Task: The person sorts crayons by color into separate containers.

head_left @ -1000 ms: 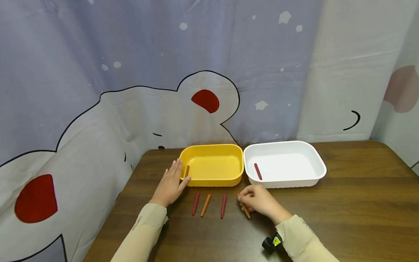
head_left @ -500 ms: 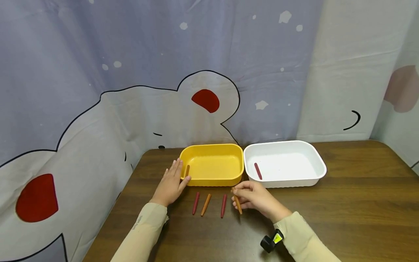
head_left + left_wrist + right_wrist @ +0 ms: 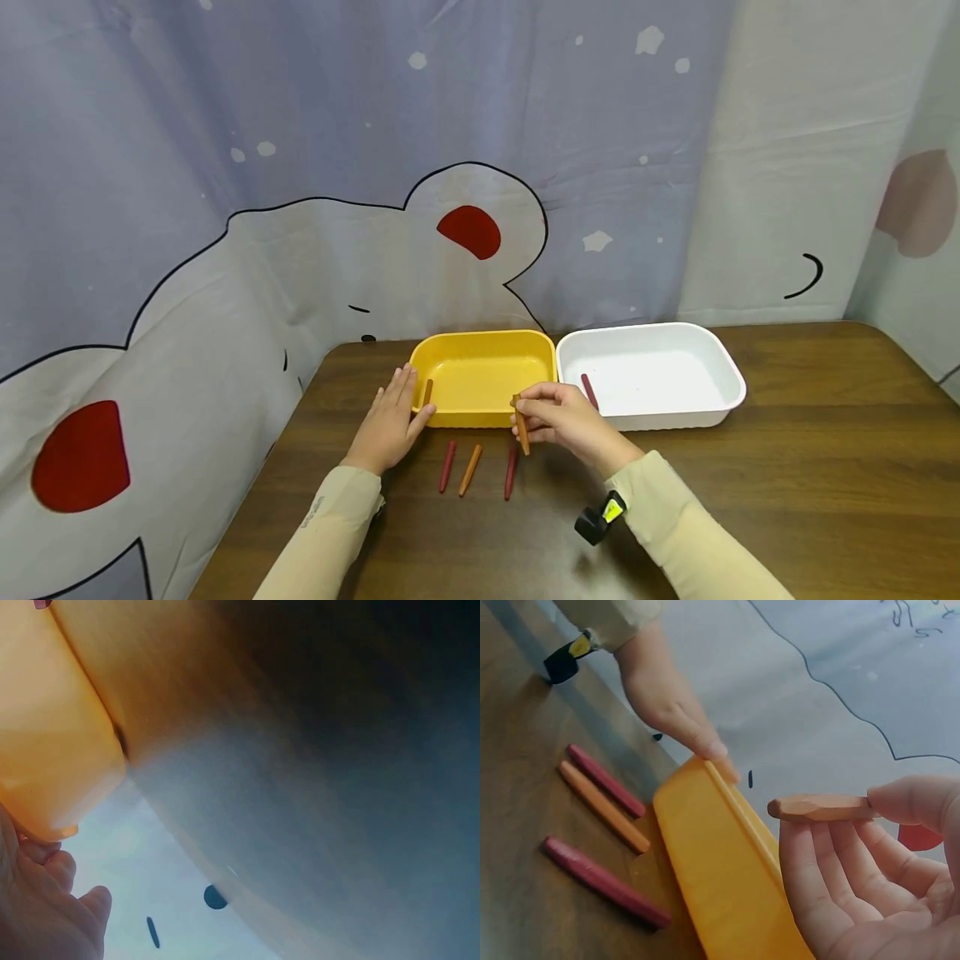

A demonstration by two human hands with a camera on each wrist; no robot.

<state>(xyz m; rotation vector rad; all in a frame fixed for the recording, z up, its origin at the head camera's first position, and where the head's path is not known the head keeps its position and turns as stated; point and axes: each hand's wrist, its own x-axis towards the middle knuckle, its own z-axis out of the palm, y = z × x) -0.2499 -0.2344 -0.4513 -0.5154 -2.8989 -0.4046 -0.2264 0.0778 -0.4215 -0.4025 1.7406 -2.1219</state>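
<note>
My right hand (image 3: 570, 423) pinches an orange crayon (image 3: 821, 808) between thumb and fingertips, held up in front of the yellow tub (image 3: 465, 419). My left hand (image 3: 384, 427) rests on the tub's left end with its fingers straight along the rim and the thumb at the front corner. Inside that tub, near the left wall, lies an orange-brown crayon (image 3: 428, 392). On the table before it are a dark red crayon (image 3: 447, 467), an orange crayon (image 3: 470, 471) and another dark red crayon (image 3: 511, 477), whose top end is close to the held one in the head view.
A white tub (image 3: 675, 421) stands right beside the yellow one, with a dark red crayon (image 3: 589, 390) at its left side, partly covered by my right hand. Both sit on a brown wooden table (image 3: 832, 467). Behind hangs a printed curtain (image 3: 337, 125).
My right hand has lifted the orange crayon off the table and carried it left and forward to the yellow tub's front. The left hand has stayed in place.
</note>
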